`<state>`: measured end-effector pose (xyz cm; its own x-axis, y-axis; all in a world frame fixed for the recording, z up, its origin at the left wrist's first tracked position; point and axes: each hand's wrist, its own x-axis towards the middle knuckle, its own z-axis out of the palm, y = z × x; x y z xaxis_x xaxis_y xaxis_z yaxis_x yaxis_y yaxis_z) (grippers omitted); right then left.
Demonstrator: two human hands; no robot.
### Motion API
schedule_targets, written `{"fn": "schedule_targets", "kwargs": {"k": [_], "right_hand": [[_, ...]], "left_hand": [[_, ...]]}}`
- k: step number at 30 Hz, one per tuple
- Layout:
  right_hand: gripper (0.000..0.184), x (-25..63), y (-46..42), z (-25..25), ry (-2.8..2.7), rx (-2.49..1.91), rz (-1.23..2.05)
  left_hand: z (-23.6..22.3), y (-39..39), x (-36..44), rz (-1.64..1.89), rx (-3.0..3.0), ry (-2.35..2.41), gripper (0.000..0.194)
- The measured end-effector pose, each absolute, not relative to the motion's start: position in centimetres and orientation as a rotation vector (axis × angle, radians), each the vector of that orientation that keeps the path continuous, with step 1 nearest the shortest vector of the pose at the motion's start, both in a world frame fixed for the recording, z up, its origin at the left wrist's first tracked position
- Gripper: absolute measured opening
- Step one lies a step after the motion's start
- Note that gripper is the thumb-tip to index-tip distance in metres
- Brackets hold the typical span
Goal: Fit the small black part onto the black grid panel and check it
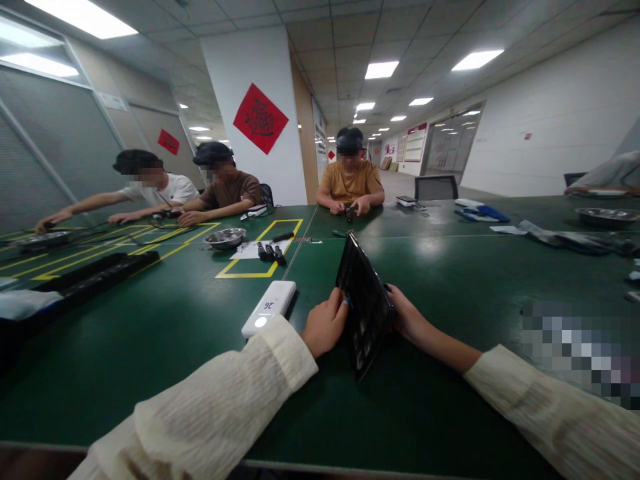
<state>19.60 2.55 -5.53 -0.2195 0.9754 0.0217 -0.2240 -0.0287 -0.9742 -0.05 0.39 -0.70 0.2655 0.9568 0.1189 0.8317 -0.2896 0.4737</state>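
A thin black rectangular panel (367, 310) with a glossy rim stands tilted on edge above the green table, straight in front of me. Pale, blurred marks show low on its dark face; its exact kind I cannot make out. My left hand (326, 323) is closed at the panel's left edge, and a small blue spot shows by its fingertips. Around the right edge, my right hand (407, 320) grips from the side, its fingers partly hidden behind the panel. A white power bank (270, 308) marked 26 lies just beyond my left wrist.
On the green table (450, 287) are a metal bowl (225, 239), several black cylindrical parts (271, 253) on white paper and a long black tray (100, 277). Farther right lie a blue item (483, 213) and cloth (560, 237). Several people sit around, one opposite (350, 180).
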Motion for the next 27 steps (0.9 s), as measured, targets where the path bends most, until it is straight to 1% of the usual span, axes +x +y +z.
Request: {"fn": "schedule_targets", "kwargs": {"k": [4, 8, 10, 14, 18, 22, 27], "right_hand": [[0.037, 19.7, 2.4, -5.5, -1.190, -0.925, 1.457], [0.042, 19.6, 1.9, -4.8, -1.200, -0.947, 1.465], [0.043, 19.6, 1.9, -4.6, -1.191, -0.960, 1.469], [0.041, 19.4, 2.4, -5.0, -1.167, -0.956, 1.474], [0.041, 19.5, 2.6, -5.4, -1.187, -0.958, 1.474], [0.039, 19.6, 2.3, -5.2, -1.209, -0.958, 1.475], [0.034, 19.8, 2.4, -5.3, -1.222, -0.959, 1.486]], "left_hand": [[-0.8, 0.5, -0.1, 0.547, 2.245, 1.647, 0.025], [-1.0, 0.8, -0.1, 0.575, 2.231, 1.595, 0.038], [-1.0, 0.8, -0.2, 0.588, 2.220, 1.564, 0.041], [-1.1, 0.8, -0.3, 0.606, 2.203, 1.560, 0.036], [-1.2, 1.2, -0.3, 0.657, 2.148, 1.527, 0.043], [-1.5, 1.8, -0.2, 0.787, 2.040, 1.501, 0.041], [-1.6, 1.9, -0.2, 0.861, 1.996, 1.414, 0.046]]}}
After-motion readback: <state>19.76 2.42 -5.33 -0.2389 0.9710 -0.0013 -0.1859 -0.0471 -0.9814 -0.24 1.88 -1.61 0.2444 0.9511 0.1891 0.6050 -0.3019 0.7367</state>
